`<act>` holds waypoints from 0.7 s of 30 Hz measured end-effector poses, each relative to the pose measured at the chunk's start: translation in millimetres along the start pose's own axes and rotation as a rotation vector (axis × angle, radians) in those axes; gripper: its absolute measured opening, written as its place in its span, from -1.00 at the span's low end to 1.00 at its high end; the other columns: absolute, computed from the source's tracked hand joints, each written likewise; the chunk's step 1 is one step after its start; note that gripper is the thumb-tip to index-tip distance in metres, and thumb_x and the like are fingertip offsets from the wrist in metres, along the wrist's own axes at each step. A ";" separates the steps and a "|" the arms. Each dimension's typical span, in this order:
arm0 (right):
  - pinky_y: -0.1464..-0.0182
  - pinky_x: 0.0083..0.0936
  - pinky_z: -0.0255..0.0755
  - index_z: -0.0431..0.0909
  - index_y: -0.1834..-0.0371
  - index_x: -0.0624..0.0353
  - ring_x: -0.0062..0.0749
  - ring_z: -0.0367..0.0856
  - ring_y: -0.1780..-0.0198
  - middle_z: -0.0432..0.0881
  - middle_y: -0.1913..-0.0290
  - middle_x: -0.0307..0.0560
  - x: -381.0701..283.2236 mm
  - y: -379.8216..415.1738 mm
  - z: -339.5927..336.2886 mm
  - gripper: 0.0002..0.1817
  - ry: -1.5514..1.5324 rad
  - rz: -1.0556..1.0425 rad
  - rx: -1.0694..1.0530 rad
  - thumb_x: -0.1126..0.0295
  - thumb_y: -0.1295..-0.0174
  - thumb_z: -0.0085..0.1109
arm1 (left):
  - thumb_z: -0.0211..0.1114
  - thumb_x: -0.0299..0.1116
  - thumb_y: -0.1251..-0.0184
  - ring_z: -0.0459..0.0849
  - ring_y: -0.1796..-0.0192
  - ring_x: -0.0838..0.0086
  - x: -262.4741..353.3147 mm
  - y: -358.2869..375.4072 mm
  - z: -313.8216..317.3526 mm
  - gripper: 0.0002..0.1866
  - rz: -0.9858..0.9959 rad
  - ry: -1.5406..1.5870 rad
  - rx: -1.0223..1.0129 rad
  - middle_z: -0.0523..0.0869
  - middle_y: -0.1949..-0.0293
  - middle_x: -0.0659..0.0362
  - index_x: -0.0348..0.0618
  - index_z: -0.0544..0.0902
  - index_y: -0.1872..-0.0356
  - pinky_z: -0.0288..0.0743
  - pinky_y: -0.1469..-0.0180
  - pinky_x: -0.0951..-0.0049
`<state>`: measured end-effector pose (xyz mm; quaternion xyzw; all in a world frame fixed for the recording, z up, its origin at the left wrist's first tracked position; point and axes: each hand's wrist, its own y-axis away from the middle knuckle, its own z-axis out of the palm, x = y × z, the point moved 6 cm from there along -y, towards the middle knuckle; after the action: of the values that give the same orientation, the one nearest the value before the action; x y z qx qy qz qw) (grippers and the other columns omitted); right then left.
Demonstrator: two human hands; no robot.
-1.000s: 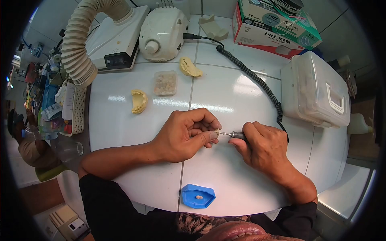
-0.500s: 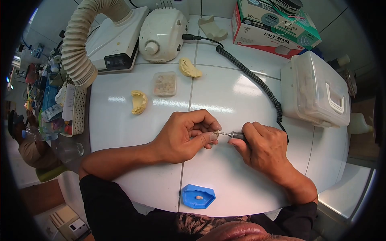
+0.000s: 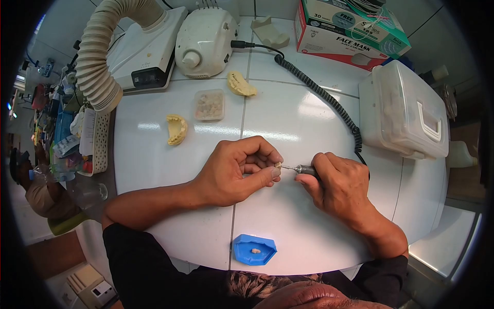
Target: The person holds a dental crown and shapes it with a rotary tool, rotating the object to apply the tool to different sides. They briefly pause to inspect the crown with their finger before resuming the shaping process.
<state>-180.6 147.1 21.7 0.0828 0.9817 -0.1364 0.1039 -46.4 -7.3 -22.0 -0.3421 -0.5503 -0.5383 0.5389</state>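
Note:
My left hand [image 3: 242,172] pinches a tiny pale piece [image 3: 278,165] between thumb and fingertips. My right hand [image 3: 337,180] is wrapped round a dark rotary handpiece [image 3: 307,170], its thin metal bit pointing left and meeting the small piece or lying right beside it. Nearer the table's front edge, a blue angular tray [image 3: 265,253] holds a small pinkish bit [image 3: 256,251]. Beyond my left hand are a yellow dental cast [image 3: 177,130], a second yellow cast [image 3: 240,84] and a clear box of small pale pieces [image 3: 209,105].
A white control unit [image 3: 203,44] stands at the back, with a coiled black cord [image 3: 321,91] running to the right. A ribbed hose [image 3: 95,67] hangs at left. Mask boxes [image 3: 345,38] and a white case [image 3: 404,113] stand right. Another person [image 3: 41,193] is far left.
The handpiece and my right fingers have shifted slightly right. My left hand's fingertips have turned slightly with the small piece. The whole view has moved a little.

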 end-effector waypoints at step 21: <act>0.58 -0.31 0.39 0.53 0.41 0.08 -0.21 0.56 0.65 0.53 0.57 -0.17 -1.8 -0.9 0.6 -0.46 0.006 0.013 0.004 -0.12 -0.40 0.53 | 0.43 -0.59 -0.60 0.88 -0.08 0.48 -1.6 -0.6 -1.6 -0.77 0.025 -0.071 0.004 0.76 -0.01 0.07 -0.43 0.64 -0.13 0.83 -0.15 0.52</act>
<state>-178.9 145.8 21.8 0.0900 0.9812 -0.1372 0.1014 -46.3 -8.7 -23.9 -0.3668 -0.5659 -0.5178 0.5264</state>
